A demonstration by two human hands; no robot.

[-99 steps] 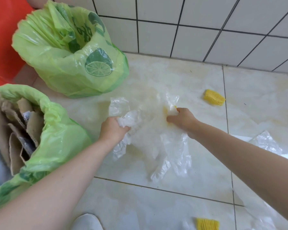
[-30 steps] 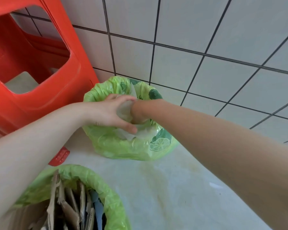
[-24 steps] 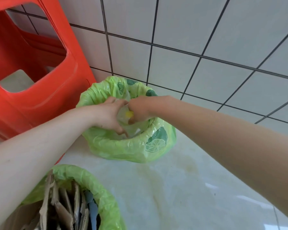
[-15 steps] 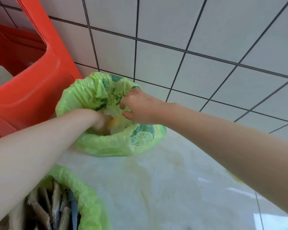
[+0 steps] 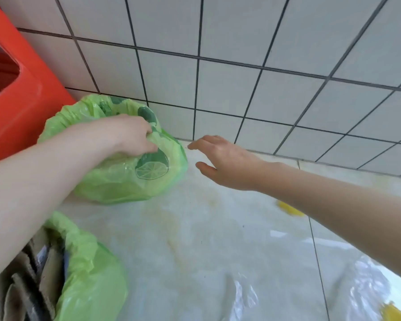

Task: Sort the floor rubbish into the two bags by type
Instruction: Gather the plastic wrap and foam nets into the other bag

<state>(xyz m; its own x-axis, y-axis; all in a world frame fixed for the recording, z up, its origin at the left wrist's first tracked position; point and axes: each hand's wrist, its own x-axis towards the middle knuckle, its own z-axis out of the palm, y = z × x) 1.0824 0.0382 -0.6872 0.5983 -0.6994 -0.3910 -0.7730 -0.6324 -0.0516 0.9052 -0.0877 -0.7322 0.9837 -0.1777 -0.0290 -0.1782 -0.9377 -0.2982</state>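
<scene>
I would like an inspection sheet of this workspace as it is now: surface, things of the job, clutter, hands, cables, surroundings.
Surface: pale glossy floor tiles with yellowish stains.
Job's things: far lime-print green bag by the wall; near green bag holding cardboard pieces; clear plastic film and two yellow pieces on the floor.
Clutter: nothing seen.
Hands: left hand holds the far bag's rim in its grip; right hand open, holds nothing, apart from the bag.
Cables: nothing seen.
Surroundings: white tiled wall; red plastic stool at left.
</scene>
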